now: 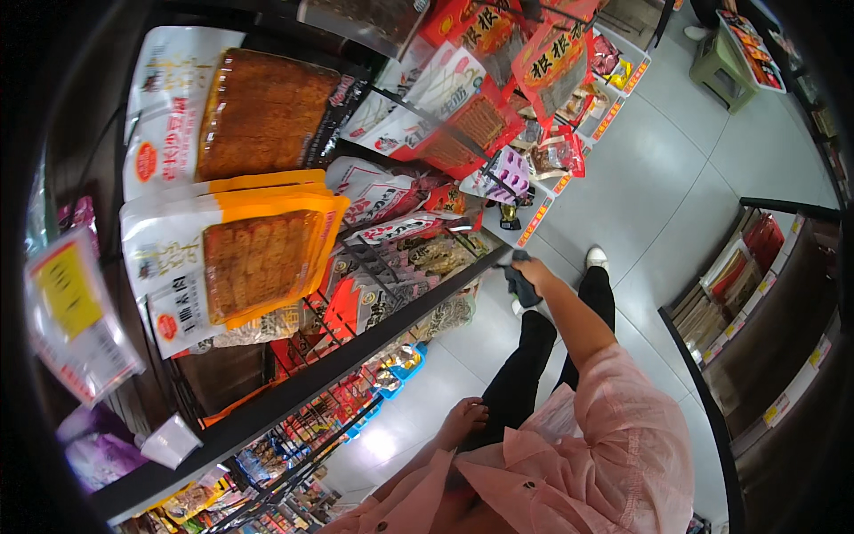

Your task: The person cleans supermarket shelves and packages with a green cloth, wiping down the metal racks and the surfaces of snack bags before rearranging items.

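My right hand (530,272) grips a dark grey cloth (525,288) at the end of the black shelf rail (400,324). The cloth hangs below my fingers; whether it touches the rail cannot be made out. Lower in the view, my left hand (464,422) is beside my black-trousered thigh, fingers curled and palm hidden. Beyond the rail, a black wire rack (363,267) bears hanging snack packs. Orange-and-white packs of brown snack slabs (260,260) hang closest to the camera, with a darker pack (267,113) behind them.
Red-and-white snack packs (440,113) fill the rack's far end, above white bins (534,207) with price strips. Blue bins (407,364) stand lower down. A black-edged shelf unit (754,294) is on my right. Farther off, a green stool (724,67) and part of a person occupy the tiled floor (640,160).
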